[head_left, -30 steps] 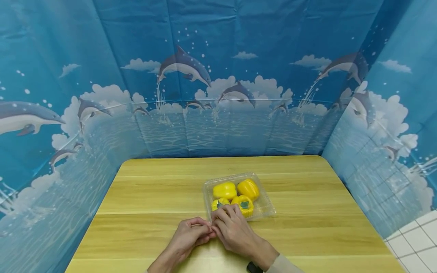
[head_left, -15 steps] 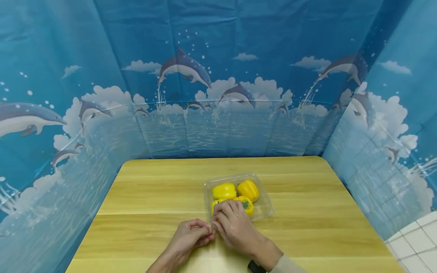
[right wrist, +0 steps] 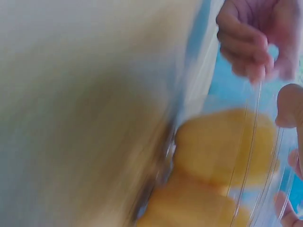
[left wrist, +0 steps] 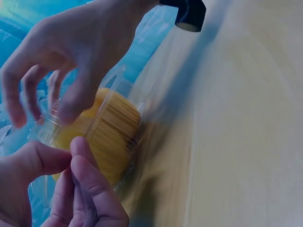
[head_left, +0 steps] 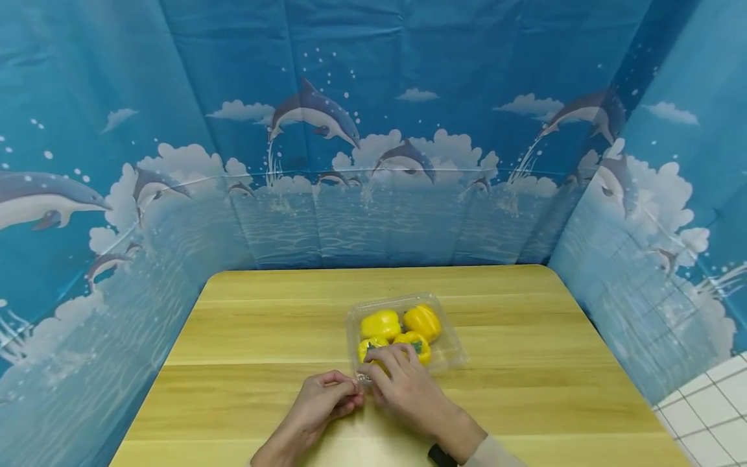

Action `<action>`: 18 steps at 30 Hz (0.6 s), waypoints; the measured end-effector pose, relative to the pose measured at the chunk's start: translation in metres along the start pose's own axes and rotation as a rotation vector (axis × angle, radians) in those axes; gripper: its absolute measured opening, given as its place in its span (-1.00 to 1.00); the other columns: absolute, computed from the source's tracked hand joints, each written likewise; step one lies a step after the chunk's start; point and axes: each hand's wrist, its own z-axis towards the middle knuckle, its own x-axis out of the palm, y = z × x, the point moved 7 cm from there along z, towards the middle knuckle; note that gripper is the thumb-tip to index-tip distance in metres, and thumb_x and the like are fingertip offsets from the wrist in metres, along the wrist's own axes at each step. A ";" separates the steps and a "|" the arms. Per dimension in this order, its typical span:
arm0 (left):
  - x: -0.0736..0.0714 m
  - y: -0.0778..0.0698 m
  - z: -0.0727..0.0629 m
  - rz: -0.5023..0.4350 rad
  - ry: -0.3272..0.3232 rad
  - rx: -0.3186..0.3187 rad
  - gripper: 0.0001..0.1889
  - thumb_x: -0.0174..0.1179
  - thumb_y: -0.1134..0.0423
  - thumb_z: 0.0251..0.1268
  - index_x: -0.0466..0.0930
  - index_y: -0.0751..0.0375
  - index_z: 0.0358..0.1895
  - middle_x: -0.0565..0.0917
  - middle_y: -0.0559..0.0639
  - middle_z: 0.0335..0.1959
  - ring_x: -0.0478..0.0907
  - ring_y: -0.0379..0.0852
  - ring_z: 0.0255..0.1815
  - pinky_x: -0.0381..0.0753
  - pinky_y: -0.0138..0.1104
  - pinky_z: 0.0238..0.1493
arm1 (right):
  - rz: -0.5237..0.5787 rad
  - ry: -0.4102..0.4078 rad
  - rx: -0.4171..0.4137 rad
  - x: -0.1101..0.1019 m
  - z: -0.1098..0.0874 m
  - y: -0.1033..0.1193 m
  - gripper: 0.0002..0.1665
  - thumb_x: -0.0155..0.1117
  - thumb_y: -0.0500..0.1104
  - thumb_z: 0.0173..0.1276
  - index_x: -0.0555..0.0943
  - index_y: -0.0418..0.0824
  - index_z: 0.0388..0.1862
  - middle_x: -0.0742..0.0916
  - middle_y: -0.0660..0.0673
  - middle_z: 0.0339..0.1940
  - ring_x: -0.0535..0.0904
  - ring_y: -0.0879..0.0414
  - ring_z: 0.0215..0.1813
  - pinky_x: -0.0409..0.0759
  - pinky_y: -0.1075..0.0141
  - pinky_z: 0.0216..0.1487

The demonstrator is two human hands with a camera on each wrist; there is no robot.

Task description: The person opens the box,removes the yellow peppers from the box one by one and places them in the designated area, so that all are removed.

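A clear plastic clamshell box [head_left: 452, 353] holds several yellow bell peppers [head_left: 380, 324], some with green stems. At its near left corner my left hand [head_left: 327, 402] pinches the thin plastic edge between thumb and fingertips; the left wrist view shows these fingertips [left wrist: 78, 153] pressed together. My right hand [head_left: 408, 392] hovers over the near side of the box and covers part of the front peppers. Its fingers are bent but spread apart from the thumb, as the left wrist view shows. In the right wrist view the right thumb [right wrist: 289, 106] is beside the box edge.
The box stands on a light wooden table [head_left: 251, 331]. A blue curtain [head_left: 373, 220] printed with dolphins surrounds the back and sides. A dark wrist device [head_left: 441, 456] sits by the right sleeve [head_left: 493, 452]. White tiles [head_left: 712, 408] show at the lower right.
The right hand's fingers have come away from the left fingertips and now sit slightly to the right, with a gap showing the box corner. The left hand has barely moved.
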 end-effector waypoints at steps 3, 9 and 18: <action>-0.005 0.000 0.000 -0.006 -0.025 -0.006 -0.93 0.41 0.36 0.57 0.81 0.29 -0.04 0.94 0.02 -0.22 0.89 -0.19 -0.21 0.88 -0.48 -0.15 | -0.007 -0.002 0.037 -0.003 -0.006 -0.011 -0.65 0.28 -0.26 0.57 0.74 -0.08 0.25 0.77 -0.10 0.26 0.74 -0.01 0.23 0.75 0.00 0.25; -0.010 0.003 -0.003 -0.002 -0.027 -0.018 -0.93 0.38 0.42 0.53 0.81 0.19 -0.11 0.94 0.01 -0.24 0.88 -0.19 -0.22 0.87 -0.47 -0.17 | -0.014 -0.017 0.118 -0.013 -0.021 -0.039 -0.33 0.59 -0.30 0.21 0.72 -0.19 0.35 0.78 -0.19 0.29 0.75 -0.10 0.28 0.78 -0.10 0.21; -0.021 -0.001 -0.006 0.014 -0.084 0.003 -0.93 0.37 0.40 0.46 0.77 0.16 -0.13 0.90 -0.01 -0.28 0.84 -0.20 -0.25 0.85 -0.47 -0.19 | 0.034 -0.024 0.266 -0.027 -0.052 -0.088 -0.15 0.81 -0.11 0.05 0.71 -0.26 0.36 0.73 -0.42 0.46 0.74 -0.41 0.39 0.84 -0.48 0.24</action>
